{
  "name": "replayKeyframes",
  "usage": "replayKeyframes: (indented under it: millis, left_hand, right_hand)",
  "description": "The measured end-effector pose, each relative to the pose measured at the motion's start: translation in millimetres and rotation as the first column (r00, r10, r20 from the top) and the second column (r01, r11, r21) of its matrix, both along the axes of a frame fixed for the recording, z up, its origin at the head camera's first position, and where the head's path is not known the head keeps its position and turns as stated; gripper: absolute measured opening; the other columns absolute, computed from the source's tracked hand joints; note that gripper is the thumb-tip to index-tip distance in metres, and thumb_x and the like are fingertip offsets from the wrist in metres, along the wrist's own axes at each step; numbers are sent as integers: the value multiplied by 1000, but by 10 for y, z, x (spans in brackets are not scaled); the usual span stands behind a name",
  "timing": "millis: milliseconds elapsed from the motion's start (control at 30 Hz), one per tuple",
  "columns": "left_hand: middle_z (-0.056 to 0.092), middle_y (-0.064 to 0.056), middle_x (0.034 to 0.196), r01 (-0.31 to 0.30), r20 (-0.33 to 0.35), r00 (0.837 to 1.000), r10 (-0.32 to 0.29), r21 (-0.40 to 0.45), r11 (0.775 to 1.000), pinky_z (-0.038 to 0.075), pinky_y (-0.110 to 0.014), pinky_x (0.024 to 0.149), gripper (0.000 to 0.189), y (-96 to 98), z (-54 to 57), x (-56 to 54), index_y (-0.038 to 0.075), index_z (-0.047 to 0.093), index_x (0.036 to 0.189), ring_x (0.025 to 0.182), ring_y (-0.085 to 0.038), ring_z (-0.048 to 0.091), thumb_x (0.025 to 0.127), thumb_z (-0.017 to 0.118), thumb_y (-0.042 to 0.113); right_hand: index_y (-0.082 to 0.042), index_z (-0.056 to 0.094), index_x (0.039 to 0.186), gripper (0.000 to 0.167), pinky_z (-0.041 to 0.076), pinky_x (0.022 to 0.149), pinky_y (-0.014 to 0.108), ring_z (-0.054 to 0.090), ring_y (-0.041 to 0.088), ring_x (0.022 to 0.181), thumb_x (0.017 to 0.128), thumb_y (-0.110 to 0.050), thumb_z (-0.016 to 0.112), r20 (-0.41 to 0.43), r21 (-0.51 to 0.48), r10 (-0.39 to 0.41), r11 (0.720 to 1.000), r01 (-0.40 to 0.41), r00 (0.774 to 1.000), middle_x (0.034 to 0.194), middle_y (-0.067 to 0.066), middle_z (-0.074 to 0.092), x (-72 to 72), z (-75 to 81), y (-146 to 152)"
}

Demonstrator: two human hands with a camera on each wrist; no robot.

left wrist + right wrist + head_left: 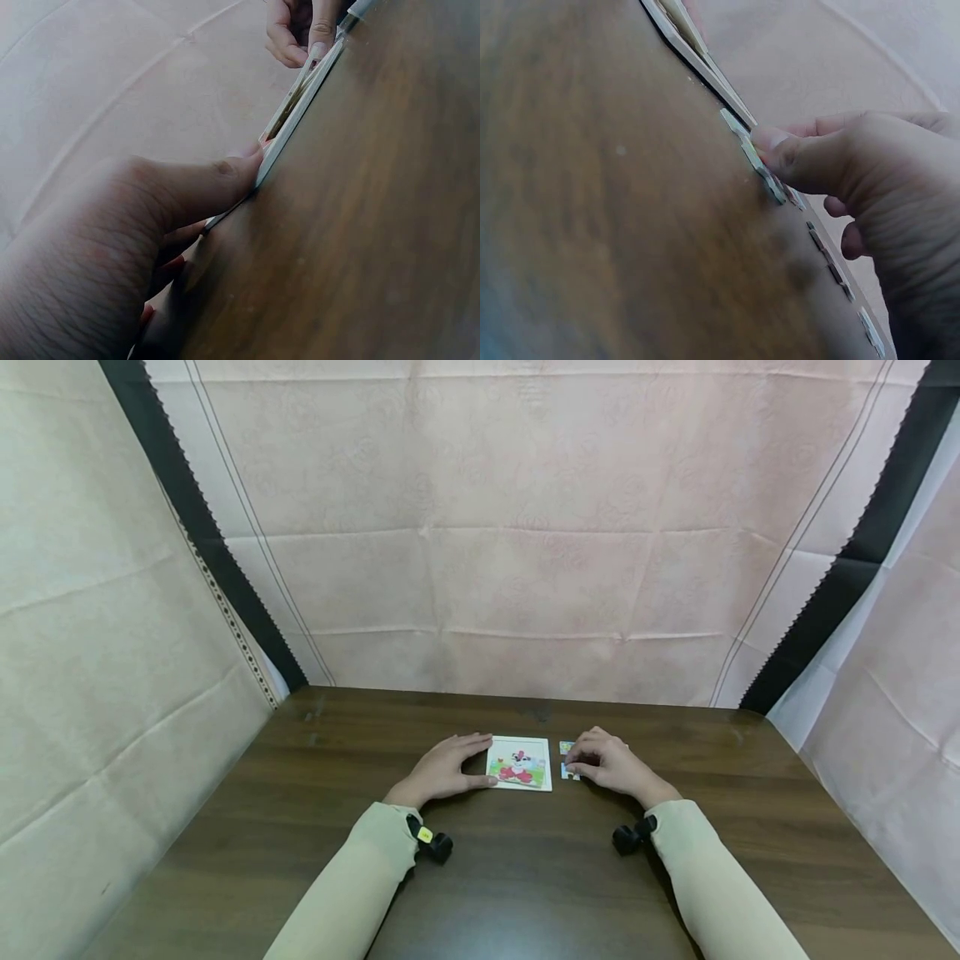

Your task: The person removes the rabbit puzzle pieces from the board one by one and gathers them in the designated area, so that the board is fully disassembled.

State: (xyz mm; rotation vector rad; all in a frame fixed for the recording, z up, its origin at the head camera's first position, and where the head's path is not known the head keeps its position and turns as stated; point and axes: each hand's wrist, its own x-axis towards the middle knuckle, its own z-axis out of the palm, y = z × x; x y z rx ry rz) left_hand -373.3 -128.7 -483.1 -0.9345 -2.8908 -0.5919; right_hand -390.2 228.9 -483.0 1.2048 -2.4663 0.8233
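A white-framed picture puzzle (519, 763) with a pink cartoon animal on it lies on the table. My left hand (448, 768) holds it at its left side, thumb at the near corner and fingers at the far one. In the left wrist view the left thumb (217, 187) presses on the frame's edge (264, 174), and a thin board inside appears tilted up. Just right of the frame, my right hand (609, 763) pinches a small puzzle piece (754, 166) between thumb and forefinger, low at the table. The hand covers part of the loose pieces (567, 747) there.
More loose puzzle pieces (829, 259) lie in a line beyond the right hand. The brown wooden table (517, 877) ends at a pale cloth wall (525, 568) behind, with cloth on both sides too. Each wrist wears a small black camera (438, 848).
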Motion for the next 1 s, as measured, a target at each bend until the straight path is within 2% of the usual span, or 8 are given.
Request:
replayKeyframes:
  millis: [167, 500, 733, 1000]
  left_hand:
    - [36, 1, 161, 0, -2, 1000, 0, 5, 1000, 18, -42, 123, 85, -2, -16, 4, 23, 40, 156, 149, -17, 29, 89, 59, 71]
    - [35, 2, 161, -4, 6, 1000, 4, 4, 1000, 17, -42, 123, 85, 4, 19, 21, 22, 39, 156, 149, -17, 28, 89, 60, 70]
    - [35, 3, 161, -7, 10, 1000, 7, 2, 1000, 17, -41, 123, 85, 0, 45, 11, 23, 39, 156, 149, -17, 28, 89, 60, 70]
    - [36, 2, 161, -9, 9, 1000, 9, 7, 1000, 18, -42, 123, 85, 5, 22, 22, 22, 40, 156, 149, -18, 29, 89, 60, 70]
  right_hand:
    - [-25, 76, 97, 9, 50, 75, 32, 54, 6, 93, 92, -18, 76, 31, 10, -33, 999, 32, 999, 97, -16, 68, 7, -28, 0]
    - [-25, 76, 98, 9, 48, 74, 32, 54, 8, 92, 92, -19, 76, -5, 12, -28, 1000, 28, 1000, 98, -15, 69, -21, -37, 9]
    - [-24, 77, 100, 7, 49, 76, 35, 56, 9, 94, 93, -21, 75, 29, 22, -40, 999, 39, 999, 100, -14, 69, -41, -2, -3]
    - [-25, 76, 98, 8, 48, 76, 35, 55, 8, 94, 92, -20, 76, 42, 19, -70, 997, 69, 997, 98, -16, 68, -11, -13, -4]
